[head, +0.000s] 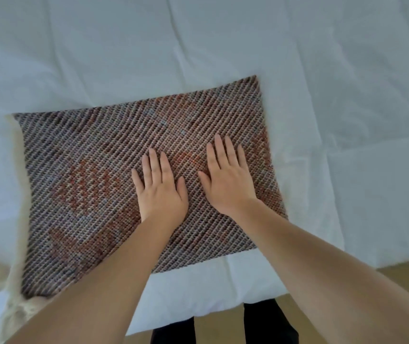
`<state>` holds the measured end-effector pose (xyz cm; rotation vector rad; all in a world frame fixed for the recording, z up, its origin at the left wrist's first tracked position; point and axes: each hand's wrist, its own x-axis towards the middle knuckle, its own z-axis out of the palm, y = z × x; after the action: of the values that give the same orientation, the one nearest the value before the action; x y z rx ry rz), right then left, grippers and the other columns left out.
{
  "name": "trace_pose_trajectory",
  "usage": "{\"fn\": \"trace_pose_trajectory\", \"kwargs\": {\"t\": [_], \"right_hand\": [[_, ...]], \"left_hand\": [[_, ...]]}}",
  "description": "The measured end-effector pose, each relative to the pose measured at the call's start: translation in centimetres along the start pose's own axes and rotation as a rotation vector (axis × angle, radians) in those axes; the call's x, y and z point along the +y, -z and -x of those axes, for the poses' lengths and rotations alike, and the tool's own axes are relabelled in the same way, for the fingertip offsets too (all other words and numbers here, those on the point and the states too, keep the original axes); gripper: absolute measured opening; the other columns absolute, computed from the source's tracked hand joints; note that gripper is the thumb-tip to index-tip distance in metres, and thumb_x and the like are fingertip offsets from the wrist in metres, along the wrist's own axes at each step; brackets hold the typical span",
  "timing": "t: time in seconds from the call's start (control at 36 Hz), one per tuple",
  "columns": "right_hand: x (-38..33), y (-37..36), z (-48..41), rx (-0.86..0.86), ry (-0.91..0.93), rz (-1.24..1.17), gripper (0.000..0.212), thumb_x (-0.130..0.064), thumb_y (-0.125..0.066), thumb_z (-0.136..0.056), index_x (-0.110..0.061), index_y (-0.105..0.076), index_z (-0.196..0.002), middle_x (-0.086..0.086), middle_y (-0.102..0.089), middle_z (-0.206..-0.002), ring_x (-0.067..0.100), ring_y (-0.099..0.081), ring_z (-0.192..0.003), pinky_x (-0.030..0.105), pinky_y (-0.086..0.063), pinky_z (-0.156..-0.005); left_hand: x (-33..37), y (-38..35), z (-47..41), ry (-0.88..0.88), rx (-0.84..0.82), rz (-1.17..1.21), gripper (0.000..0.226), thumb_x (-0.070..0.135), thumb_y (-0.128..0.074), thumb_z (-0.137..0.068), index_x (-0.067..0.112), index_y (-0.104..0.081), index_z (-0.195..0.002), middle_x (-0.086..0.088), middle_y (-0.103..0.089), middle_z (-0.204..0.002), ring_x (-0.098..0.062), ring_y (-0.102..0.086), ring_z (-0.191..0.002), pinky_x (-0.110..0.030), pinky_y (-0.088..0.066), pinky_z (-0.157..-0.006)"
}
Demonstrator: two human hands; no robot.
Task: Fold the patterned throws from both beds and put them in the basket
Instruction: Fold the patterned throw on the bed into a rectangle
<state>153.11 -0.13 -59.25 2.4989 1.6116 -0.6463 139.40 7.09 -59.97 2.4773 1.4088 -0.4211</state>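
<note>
White bed [297, 58] is filling most of the view, wood floor [397, 276] showing at lower right. Patterned throw [94, 175] is lying folded into a rectangle on the bed's near part, cream fringe [17, 170] along its left edge. Left hand [161, 192] and right hand [228, 180] are being pressed flat on the throw, grip wide, fingers spread, nothing held.

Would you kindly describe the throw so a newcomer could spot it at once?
Start at the white bed filling the view. Near its front edge lies the throw, a flat rectangle under both palms. Its reddish-brown diagonal weave and cream fringe set it apart from the plain bedding.
</note>
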Motion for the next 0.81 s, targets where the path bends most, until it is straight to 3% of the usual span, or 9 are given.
{"fn": "trace_pose_trajectory", "kwargs": {"t": [0.31, 0.47, 0.61, 0.69, 0.75, 0.81], "right_hand": [[5.6, -2.7, 3.1, 0.05, -0.056, -0.001, 0.073, -0.056, -0.011, -0.097, -0.011, 0.002, -0.153, 0.009, 0.005, -0.162, 0.025, 0.007, -0.148, 0.044, 0.007, -0.119], [8.2, -5.0, 6.6, 0.057, -0.132, -0.08, 0.076, -0.058, -0.015, -0.096, -0.01, 0.0, -0.153, 0.013, 0.002, -0.161, 0.033, 0.0, -0.148, 0.045, 0.0, -0.12], [9.1, -4.0, 7.2, 0.083, -0.108, -0.264, 0.077, -0.056, -0.023, -0.097, -0.01, 0.004, -0.153, 0.014, 0.002, -0.161, 0.026, -0.002, -0.149, 0.038, -0.004, -0.121], [9.9, -1.2, 6.0, 0.143, -0.181, -0.608, 0.07, -0.042, -0.041, -0.098, -0.017, -0.006, -0.154, 0.004, -0.02, -0.159, 0.022, -0.03, -0.141, 0.035, -0.026, -0.113], [10.3, 1.3, 4.3, 0.181, -0.275, -0.783, 0.065, -0.033, -0.048, -0.097, -0.021, -0.016, -0.152, 0.001, -0.046, -0.145, 0.019, -0.052, -0.122, 0.031, -0.04, -0.101], [10.6, 3.5, 2.1, 0.161, -0.365, -0.915, 0.063, -0.03, -0.054, -0.095, -0.021, -0.024, -0.15, 0.001, -0.058, -0.128, 0.016, -0.059, -0.105, 0.028, -0.044, -0.09]], "left_hand": [[1.1, -1.6, 0.9, 0.005, 0.001, -0.076, 0.073, 0.051, -0.007, -0.094, 0.006, 0.011, -0.148, -0.013, 0.014, -0.157, -0.028, 0.016, -0.144, -0.051, 0.01, -0.115], [1.1, -2.4, 0.7, 0.012, 0.02, -0.098, 0.073, 0.05, -0.008, -0.094, 0.005, 0.01, -0.148, -0.013, 0.012, -0.158, -0.028, 0.015, -0.144, -0.052, 0.008, -0.115], [1.5, -2.1, 1.1, 0.044, 0.019, -0.085, 0.072, 0.05, -0.009, -0.095, 0.006, 0.008, -0.149, -0.012, 0.011, -0.158, -0.026, 0.013, -0.145, -0.052, 0.007, -0.116], [2.3, -1.8, 2.3, 0.038, -0.008, -0.045, 0.072, 0.051, -0.009, -0.095, 0.008, 0.011, -0.148, -0.011, 0.014, -0.158, -0.024, 0.016, -0.145, -0.053, 0.008, -0.115], [3.2, -1.7, 3.7, 0.006, -0.027, -0.012, 0.071, 0.052, -0.009, -0.095, 0.01, 0.012, -0.149, -0.01, 0.015, -0.158, -0.023, 0.017, -0.144, -0.052, 0.008, -0.115], [4.0, -1.6, 5.2, -0.021, -0.051, 0.018, 0.071, 0.052, -0.007, -0.094, 0.011, 0.011, -0.149, -0.008, 0.015, -0.158, -0.022, 0.018, -0.144, -0.05, 0.01, -0.116]]}}
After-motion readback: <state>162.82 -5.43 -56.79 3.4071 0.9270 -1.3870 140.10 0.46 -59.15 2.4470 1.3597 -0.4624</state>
